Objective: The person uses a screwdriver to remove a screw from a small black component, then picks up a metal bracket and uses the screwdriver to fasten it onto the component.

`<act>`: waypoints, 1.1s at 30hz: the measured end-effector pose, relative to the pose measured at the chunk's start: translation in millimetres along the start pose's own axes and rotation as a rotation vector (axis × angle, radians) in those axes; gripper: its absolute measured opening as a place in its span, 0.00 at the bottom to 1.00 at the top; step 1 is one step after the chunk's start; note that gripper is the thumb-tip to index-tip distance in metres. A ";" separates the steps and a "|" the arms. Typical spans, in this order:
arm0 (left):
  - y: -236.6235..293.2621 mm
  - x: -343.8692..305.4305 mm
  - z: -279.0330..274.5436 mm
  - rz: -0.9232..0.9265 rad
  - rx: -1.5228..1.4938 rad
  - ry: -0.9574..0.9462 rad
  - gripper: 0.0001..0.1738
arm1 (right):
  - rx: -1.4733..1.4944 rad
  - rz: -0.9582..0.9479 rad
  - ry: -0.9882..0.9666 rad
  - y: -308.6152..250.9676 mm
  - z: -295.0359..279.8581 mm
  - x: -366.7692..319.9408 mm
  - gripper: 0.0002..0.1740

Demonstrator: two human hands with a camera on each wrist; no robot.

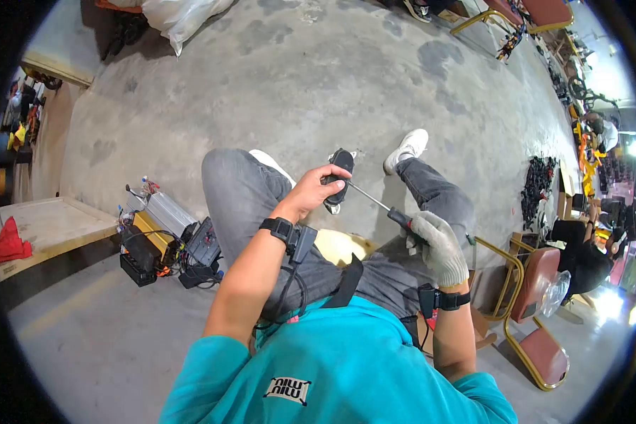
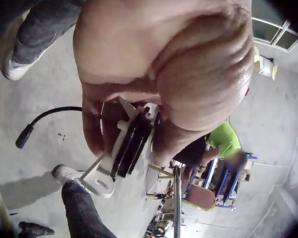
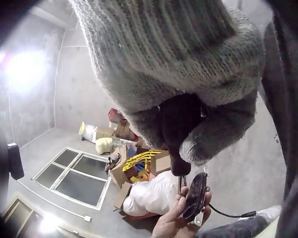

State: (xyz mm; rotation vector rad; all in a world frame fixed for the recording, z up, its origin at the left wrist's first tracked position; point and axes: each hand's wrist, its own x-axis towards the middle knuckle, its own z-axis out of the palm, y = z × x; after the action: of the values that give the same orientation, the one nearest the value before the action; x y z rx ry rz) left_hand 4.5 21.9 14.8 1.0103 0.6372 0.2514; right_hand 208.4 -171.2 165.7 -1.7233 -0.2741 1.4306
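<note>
My bare left hand (image 1: 311,191) pinches a small black oval device (image 1: 341,169) with pale metal brackets at its ends, above the floor between the legs. In the left wrist view the device (image 2: 131,144) lies between thumb and fingers, a short black cable (image 2: 54,111) hanging out to one side. My gloved right hand (image 1: 434,240) grips the dark handle of a screwdriver (image 1: 371,196), whose metal shaft points at the device. In the right wrist view the gloved fingers wrap round the handle (image 3: 179,134); whether the tip touches the device I cannot tell.
A yellow round seat or surface (image 1: 339,246) shows between the thighs. Left stand a low wooden platform (image 1: 56,219) with red cloth and a pile of electronic parts (image 1: 169,233). Chairs (image 1: 533,290) stand at the right. A white bag (image 1: 184,18) lies beyond.
</note>
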 end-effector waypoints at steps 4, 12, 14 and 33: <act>0.6 0.8 1.0 -0.030 -0.002 -0.014 0.11 | 0.023 0.004 0.010 1.2 0.8 0.3 0.12; 0.1 1.8 -0.1 -0.040 0.066 0.006 0.08 | 0.001 -0.002 0.020 -0.5 3.4 -0.2 0.14; -2.2 3.9 -0.7 -0.034 0.088 0.010 0.07 | 0.004 0.005 0.030 0.5 1.7 -0.2 0.17; -2.2 3.2 0.8 0.002 0.102 0.005 0.07 | 0.004 0.044 0.034 0.9 1.3 -1.4 0.19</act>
State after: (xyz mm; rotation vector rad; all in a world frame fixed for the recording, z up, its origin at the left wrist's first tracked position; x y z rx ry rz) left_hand 7.2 21.6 12.0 1.1087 0.6587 0.2243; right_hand 206.5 -172.0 166.1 -1.7581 -0.2157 1.4310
